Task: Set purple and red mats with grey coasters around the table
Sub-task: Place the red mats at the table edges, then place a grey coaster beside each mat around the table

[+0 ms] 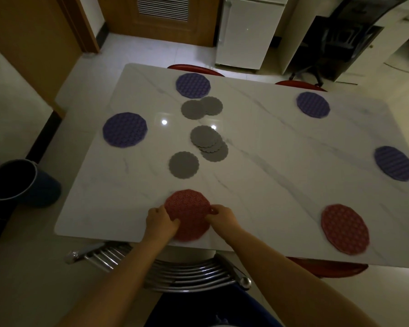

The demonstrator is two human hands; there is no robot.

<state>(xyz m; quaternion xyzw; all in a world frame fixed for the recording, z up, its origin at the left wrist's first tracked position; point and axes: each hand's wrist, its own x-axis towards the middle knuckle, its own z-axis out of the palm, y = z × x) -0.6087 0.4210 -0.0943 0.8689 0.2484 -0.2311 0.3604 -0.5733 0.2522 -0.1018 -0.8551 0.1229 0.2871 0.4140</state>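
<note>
A round red mat (188, 208) lies flat at the near edge of the white marble table (281, 166). My left hand (162, 221) grips its left rim and my right hand (222, 215) pinches its right rim. A second red mat (345, 228) lies at the near right. Purple mats lie at the left (125, 129), far left (193, 85), far right (313, 105) and right edge (394, 163). Grey coasters sit mid-table: a pair (201, 107), an overlapping stack (209, 142) and a single one (183, 164).
A chrome-backed chair (175, 272) stands between me and the table. Red chair seats (328, 267) are tucked under the near right and far sides. A dark bucket (19, 182) stands on the floor at the left. A white fridge (248, 31) is behind.
</note>
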